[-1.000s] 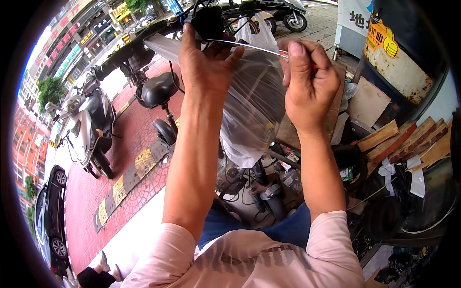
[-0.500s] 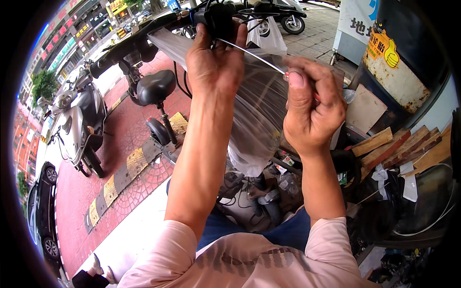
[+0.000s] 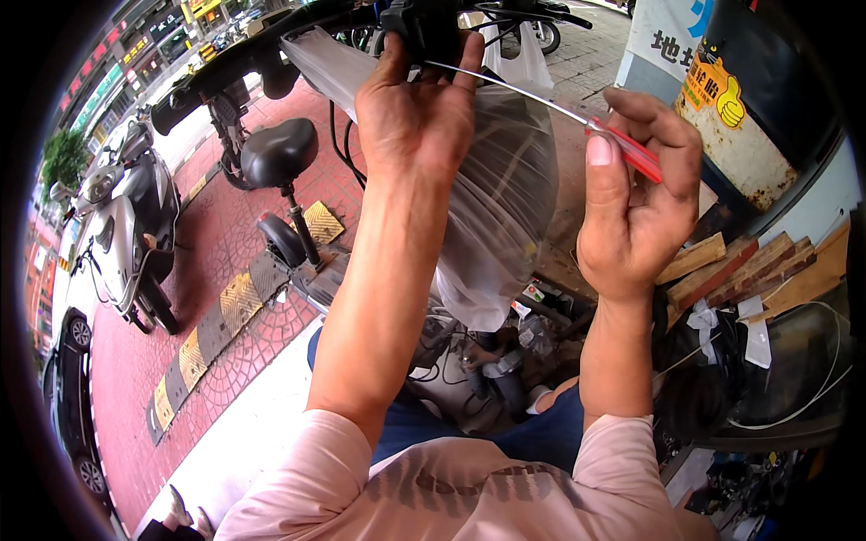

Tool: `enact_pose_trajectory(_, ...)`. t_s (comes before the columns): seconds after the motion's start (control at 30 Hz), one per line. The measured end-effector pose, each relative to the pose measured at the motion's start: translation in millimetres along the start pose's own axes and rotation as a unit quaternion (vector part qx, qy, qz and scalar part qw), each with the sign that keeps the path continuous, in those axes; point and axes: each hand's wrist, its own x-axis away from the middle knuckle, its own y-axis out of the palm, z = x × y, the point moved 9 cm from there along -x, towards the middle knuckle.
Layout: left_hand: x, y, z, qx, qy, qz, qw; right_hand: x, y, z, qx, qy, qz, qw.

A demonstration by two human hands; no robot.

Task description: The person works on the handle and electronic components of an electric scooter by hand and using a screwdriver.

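Observation:
My left hand (image 3: pixel 417 131) is raised at the top of the view, palm up, its fingers and thumb around the underside of a black plastic housing (image 3: pixel 422 29) by the handlebar. In my right hand (image 3: pixel 642 212) is a screwdriver (image 3: pixel 637 155) with a red and clear handle, pinched loosely between thumb and fingers. Its thin metal shaft slants up and left, with the tip reaching the housing near my left fingers; whether it sits in a screw is hidden. Below the shaft hangs a translucent plastic bag (image 3: pixel 496 189), bulging over something round.
A black bike saddle (image 3: pixel 280 151) stands left of my forearm. Farther left is a parked silver scooter (image 3: pixel 126 225), with a yellow-black ramp (image 3: pixel 239 307) on the red paving. On the right lie wooden pieces (image 3: pixel 749 270) beside a rusty drum (image 3: pixel 735 144).
My right hand has moved right and its fingers have loosened, baring more of the red handle. The screwdriver tip stays by the housing, and my left hand keeps its hold.

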Motion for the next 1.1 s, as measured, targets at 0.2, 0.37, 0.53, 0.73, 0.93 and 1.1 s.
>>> enact_pose_trajectory(0.2, -2.0, -1.7, 2.7, -0.003, -0.004, -0.039, 0.999, 6.1, -0.7, 5.9, 0.017, 0.039, -0.048, 0.998)
enact_pose_trajectory(0.37, -4.7, 0.3, 3.8, 0.051, -0.047, -0.068, 0.995, 3.2, 2.6, -1.4, 0.011, -0.017, -0.011, 1.000)
enact_pose_trajectory(0.53, -6.9, -0.5, 2.6, 0.038, -0.047, -0.036, 0.998, 5.7, 2.1, -1.2, 0.021, 0.009, -0.027, 0.999)
enact_pose_trajectory(0.73, -2.0, -1.3, 4.7, 0.019, -0.022, 0.006, 1.000, 7.2, -1.0, -1.2, 0.022, 0.051, -0.044, 0.997)
enact_pose_trajectory(0.93, 12.3, 7.5, 3.7, -0.015, 0.033, 0.088, 0.995, 6.3, 1.6, -1.9, -0.045, -0.022, 0.013, 0.999)
enact_pose_trajectory(1.1, -5.9, -1.5, 5.6, 0.047, -0.041, -0.034, 0.998, 13.4, -3.8, 15.9, -0.043, 0.162, -0.039, 0.985)
